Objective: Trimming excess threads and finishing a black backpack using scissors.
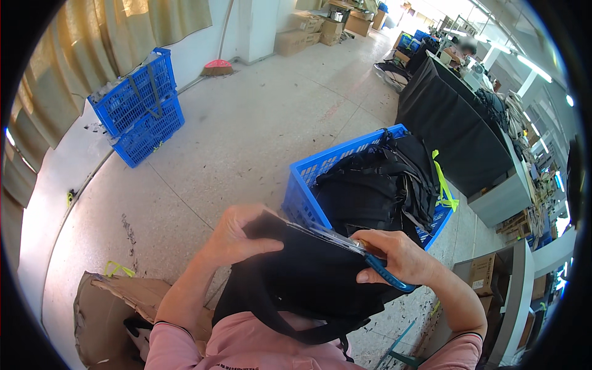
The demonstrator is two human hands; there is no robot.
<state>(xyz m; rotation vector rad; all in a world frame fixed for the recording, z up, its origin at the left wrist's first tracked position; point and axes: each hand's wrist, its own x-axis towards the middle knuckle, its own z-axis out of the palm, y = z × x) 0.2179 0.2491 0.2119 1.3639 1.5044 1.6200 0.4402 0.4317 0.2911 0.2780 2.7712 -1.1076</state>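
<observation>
A black fabric bag (pixel 296 271) with a wide strap lies across my lap. My left hand (pixel 237 231) pinches its upper edge between thumb and fingers. In my right hand (pixel 398 256) is a pair of scissors (pixel 385 271) with blue handles. Their metal blades point left along the bag's top edge, close to my left hand. Whether the blades are parted or touch the cloth, I cannot tell. Just beyond my hands stands a blue plastic crate (pixel 308 197) heaped with black bags (pixel 376 182), and a bright yellow-green strip (pixel 443 182) hangs over its right side.
Two stacked blue crates (pixel 142 111) stand by the curtained wall at left. A torn cardboard box (pixel 105 314) is at lower left. A red dustpan or broom head (pixel 217 66) rests by the wall. At right are a black-draped worktable (pixel 453 126) and shelving (pixel 518 296). A person (pixel 459 52) sits farther back.
</observation>
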